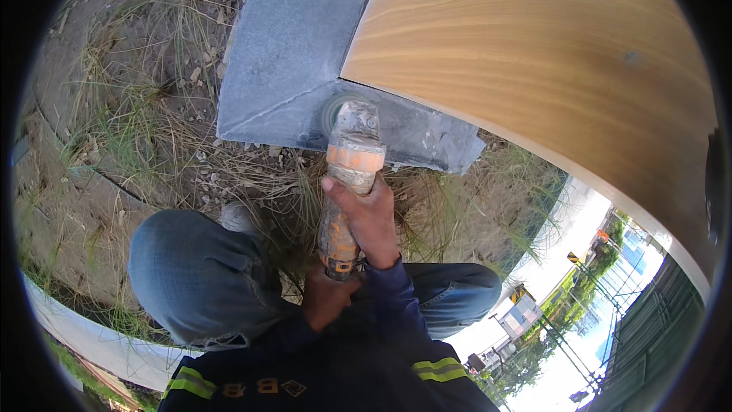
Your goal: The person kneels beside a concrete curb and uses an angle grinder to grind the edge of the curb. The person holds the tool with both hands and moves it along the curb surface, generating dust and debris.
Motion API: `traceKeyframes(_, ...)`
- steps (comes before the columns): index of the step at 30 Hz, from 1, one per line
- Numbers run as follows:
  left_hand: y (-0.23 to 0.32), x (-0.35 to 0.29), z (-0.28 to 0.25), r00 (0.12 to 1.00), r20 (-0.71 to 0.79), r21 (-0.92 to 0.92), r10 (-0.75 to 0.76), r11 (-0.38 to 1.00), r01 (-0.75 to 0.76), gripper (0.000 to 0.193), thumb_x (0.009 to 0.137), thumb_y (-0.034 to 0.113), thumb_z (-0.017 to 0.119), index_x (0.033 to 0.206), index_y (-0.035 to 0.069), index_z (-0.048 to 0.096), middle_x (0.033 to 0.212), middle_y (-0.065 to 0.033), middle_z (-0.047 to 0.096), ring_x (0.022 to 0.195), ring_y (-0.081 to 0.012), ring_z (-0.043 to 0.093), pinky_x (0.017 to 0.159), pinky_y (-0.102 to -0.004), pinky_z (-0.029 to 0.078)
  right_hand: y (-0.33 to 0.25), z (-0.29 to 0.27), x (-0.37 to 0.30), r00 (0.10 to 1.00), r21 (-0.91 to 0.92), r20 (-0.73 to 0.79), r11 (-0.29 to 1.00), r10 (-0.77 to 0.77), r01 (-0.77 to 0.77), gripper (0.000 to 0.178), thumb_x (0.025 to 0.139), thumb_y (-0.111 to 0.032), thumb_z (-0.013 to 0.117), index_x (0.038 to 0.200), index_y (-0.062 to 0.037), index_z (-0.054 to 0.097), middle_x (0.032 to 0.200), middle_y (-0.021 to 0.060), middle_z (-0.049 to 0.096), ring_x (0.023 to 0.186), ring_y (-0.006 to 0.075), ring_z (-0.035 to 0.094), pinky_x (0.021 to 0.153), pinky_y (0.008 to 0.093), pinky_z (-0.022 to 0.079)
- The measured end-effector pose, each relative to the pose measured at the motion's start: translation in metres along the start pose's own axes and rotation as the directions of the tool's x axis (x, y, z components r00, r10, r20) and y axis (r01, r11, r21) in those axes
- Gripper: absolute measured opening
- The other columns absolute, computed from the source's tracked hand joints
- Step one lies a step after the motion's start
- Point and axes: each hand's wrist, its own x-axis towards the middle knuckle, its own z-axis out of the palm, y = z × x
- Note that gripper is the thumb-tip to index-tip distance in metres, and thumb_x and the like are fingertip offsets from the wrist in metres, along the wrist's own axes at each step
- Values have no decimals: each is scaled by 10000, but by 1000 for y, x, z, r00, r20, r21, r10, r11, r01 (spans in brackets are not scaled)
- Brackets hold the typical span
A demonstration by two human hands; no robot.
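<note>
An angle grinder point(341, 233), orange and coated with grey dust, points away from me over a grey stone slab edge point(412, 126). My right hand point(372, 217) is wrapped round its body, the thumb lying along the left side. At the rear end, my left hand point(326, 294) is closed around the grinder, partly hidden in shadow. The grinding disc point(333, 112) looks blurred and lies against the slab, near the seam by the inner corner. The grinder's head covers part of the disc.
A wood-grained panel point(534, 38) rises from the slab at the right. A wider grey slab point(290, 38) runs away from me. Dry grass and soil point(145, 122) lie at the left. My bent knees point(202, 271) flank the grinder. A pale kerb point(568, 217) passes at the right.
</note>
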Motion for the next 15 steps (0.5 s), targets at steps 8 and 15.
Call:
traceKeyframes(8,13,-3,-2,1000,21,19,-4,1000,3,357,823,178,815,1062,-27,646,756,-62,673,545,-124,606,477,-294,460,6,-2,-1,999,34,-51,999,8,-6,404,881,-182,824,1189,17,655,1055,73,726,931,115,654,821,300,534)
traceKeyframes(15,11,-5,-3,998,-70,-8,-1,1000,1,379,828,184,819,1098,-9,636,771,-55,673,546,-112,595,477,-285,457,8,10,4,997,19,-11,997,-72,72,390,879,-179,823,1170,20,656,1038,67,723,911,118,657,814,301,537)
